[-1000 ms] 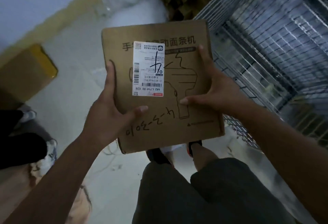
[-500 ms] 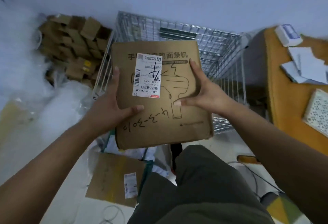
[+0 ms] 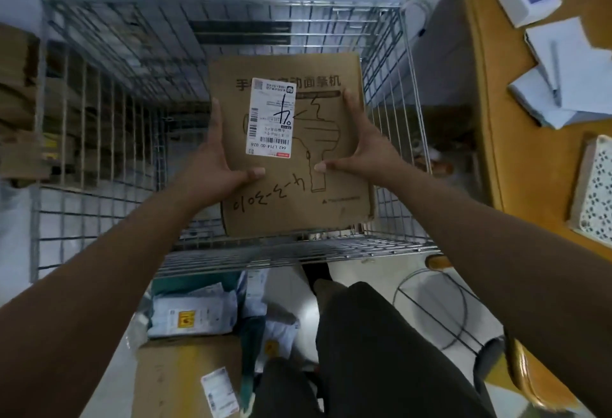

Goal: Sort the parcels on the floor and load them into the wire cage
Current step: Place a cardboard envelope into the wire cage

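Above the cage [image 3: 251, 253] at its near edge, the box [image 3: 318, 192] just swung over, left hand [image 3: 215, 166] and right hand [image 3: 367, 156] gripping its sides, ready to drop.

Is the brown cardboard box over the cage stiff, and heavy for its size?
Probably stiff: the cardboard box looks flat with straight edges. Likely light: the left hand and right hand hold it by its sides, arms outstretched. Flat faces, so unlikely to roll.

Parcel depot, wire cage [image 3: 390, 126], labelled parcels [image 3: 195, 313]
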### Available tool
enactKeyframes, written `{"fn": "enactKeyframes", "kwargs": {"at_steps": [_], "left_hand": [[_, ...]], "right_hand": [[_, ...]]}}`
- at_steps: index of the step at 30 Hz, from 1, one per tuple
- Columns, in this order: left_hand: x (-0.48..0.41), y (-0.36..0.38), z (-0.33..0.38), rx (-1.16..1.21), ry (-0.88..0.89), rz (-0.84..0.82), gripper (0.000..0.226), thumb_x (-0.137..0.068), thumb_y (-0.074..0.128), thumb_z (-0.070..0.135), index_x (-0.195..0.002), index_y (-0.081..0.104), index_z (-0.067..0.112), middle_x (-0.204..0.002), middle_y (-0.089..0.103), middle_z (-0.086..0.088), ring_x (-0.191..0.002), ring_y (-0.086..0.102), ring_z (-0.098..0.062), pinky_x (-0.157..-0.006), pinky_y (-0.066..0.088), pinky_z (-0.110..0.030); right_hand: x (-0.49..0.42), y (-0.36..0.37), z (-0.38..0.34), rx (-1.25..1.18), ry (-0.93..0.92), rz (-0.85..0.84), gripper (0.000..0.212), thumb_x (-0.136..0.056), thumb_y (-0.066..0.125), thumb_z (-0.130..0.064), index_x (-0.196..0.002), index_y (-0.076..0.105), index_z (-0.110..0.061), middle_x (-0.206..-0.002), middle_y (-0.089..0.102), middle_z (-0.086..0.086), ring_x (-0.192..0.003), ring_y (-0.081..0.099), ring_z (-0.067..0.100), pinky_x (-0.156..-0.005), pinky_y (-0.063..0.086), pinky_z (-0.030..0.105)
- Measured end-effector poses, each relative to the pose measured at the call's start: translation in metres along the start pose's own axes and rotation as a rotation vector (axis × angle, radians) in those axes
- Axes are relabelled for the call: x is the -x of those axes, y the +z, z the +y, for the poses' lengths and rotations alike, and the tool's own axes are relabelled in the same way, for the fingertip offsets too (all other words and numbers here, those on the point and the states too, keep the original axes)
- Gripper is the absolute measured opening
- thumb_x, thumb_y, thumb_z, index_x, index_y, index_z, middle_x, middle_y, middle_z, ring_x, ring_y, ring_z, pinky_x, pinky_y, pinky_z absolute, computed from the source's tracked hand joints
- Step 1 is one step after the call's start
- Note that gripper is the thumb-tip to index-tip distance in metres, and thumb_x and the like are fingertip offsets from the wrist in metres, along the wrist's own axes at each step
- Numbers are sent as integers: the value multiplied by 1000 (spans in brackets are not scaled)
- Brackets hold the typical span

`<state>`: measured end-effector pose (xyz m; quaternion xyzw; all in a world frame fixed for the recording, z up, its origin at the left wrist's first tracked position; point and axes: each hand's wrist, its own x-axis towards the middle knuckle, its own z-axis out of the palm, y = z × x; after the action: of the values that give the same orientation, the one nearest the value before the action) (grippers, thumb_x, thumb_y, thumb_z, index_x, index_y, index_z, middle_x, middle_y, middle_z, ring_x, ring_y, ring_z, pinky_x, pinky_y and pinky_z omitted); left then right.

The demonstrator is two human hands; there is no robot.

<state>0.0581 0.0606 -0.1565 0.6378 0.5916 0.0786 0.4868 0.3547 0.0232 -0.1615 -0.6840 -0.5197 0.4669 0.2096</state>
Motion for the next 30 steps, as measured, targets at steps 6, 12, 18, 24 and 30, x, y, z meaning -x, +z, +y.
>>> {"fn": "enactKeyframes", "kwargs": {"at_steps": [6, 12, 18, 24, 30], "left_hand": [[-116, 82, -63, 121, -112, -95, 148, -81, 88, 29, -149, -43, 33, -167, 33, 2, -140, 42, -18, -105, 37, -33], [-201, 178, -141, 250, -399, -199, 120, -73, 89, 1, -160, 9, 22, -132, 55, 8, -127, 54, -23, -89, 55, -35], [-241, 252, -183, 328, -499, -290, 115, -73, 89, 1, -158, 15, 22, -137, 52, 2, -125, 54, -24, -89, 57, -42], [-246, 310, -203, 390, -572, -308, 121, -75, 84, -10, -161, 2, 16, -160, 33, -12, -144, 40, -33, -111, 45, -56], [-241, 331, -218, 483, -544, -225, 118, -75, 83, -11, -161, 7, 17, -156, 39, -9, -140, 46, -30, -105, 49, -47]], "right_hand": [[-87, 33, 120, -20, 109, -28, 144, -53, 98, -51, -156, -2, -59, -160, 29, -9, -137, 36, 11, -110, 46, 42], [-128, 67, 245, -59, 216, -100, 143, -58, 99, -46, -158, -3, -53, -164, 24, -11, -144, 37, 13, -117, 42, 41], [-147, 92, 333, 71, 306, -147, 147, -63, 97, -40, -163, -10, -33, -166, 26, 6, -150, 33, 24, -121, 35, 44], [-155, 107, 385, 154, 345, -182, 124, -82, 85, -28, -161, -9, -43, -164, 22, 7, -147, 33, 25, -120, 33, 35], [-158, 117, 397, 328, 306, -111, 109, -88, 76, -35, -159, -4, -51, -153, 29, 17, -129, 48, 33, -94, 37, 25]]}}
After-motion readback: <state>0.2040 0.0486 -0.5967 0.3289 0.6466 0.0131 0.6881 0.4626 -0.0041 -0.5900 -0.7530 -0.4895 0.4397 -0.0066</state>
